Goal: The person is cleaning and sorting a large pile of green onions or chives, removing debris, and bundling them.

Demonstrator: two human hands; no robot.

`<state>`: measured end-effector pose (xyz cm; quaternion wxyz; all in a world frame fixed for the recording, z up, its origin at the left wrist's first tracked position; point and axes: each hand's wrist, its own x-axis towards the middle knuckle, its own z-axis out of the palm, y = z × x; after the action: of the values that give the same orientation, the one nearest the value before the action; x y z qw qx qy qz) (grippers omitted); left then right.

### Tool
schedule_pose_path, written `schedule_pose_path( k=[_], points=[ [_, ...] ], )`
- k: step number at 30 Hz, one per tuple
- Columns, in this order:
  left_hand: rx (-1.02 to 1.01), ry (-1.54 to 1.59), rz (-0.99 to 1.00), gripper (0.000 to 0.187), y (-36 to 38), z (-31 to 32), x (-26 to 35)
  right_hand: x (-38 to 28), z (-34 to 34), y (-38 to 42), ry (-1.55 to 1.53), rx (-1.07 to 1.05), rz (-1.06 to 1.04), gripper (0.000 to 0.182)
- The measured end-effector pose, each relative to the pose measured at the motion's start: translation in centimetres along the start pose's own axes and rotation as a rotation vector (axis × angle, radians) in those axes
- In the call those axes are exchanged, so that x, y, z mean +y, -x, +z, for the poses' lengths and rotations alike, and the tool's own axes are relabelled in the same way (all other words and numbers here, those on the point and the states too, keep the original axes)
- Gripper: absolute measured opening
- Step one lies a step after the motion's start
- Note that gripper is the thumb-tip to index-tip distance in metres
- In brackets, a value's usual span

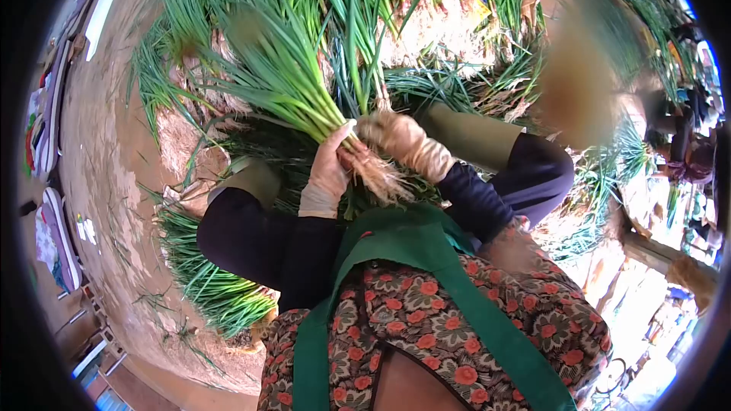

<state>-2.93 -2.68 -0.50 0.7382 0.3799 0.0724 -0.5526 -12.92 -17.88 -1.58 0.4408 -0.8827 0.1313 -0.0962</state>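
My left hand [327, 175], in a pale glove, is closed around the lower stalks of a bunch of green onions [304, 91]. The leaves fan out to the upper left; the pale roots [377, 171] hang below toward my lap. A small white patch shows on the stalks by my left thumb. My right hand [403, 141], in a soiled glove, is curled against the right side of this bunch, slightly blurred. Its fingertips are partly hidden, and what they pinch cannot be made out. A few upright onion stalks [381, 91] stand just behind it.
Large heaps of green onions [434, 30] with roots lie in front of me. Another pile [221, 274] is beside my left leg, and more onions [579, 221] lie to the right. Bare dirt ground [114, 144] stretches left. A brown blur covers part of the upper right.
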Motion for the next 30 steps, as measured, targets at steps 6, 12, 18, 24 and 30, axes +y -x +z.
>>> schedule_pose_path(
  k=[6, 12, 18, 24, 30],
  points=[
    [0.224, 0.081, 0.064, 0.02, 0.7, 2.9, -0.4, -0.8, -1.0, -1.2, -0.888, -0.175, 0.37, 0.028],
    [-0.099, 0.132, 0.055, 0.021, 0.9, 0.1, -0.9, 1.0, 2.5, -3.9, 0.013, -0.056, 0.076, 0.011],
    [-0.023, 0.226, 0.117, 0.044, 3.9, 3.9, 0.4, 1.7, -3.0, -0.9, 0.406, -0.424, 0.41, 0.038],
    [-0.121, 0.208, 0.129, 0.041, 1.6, 0.5, -1.7, -4.9, -4.1, -5.1, -0.268, -0.151, 0.215, 0.039],
    [-0.222, 0.083, 0.183, 0.038, 3.1, 0.8, -1.5, -4.4, -0.9, -8.3, -0.098, -0.508, 0.344, 0.064]
  ],
)
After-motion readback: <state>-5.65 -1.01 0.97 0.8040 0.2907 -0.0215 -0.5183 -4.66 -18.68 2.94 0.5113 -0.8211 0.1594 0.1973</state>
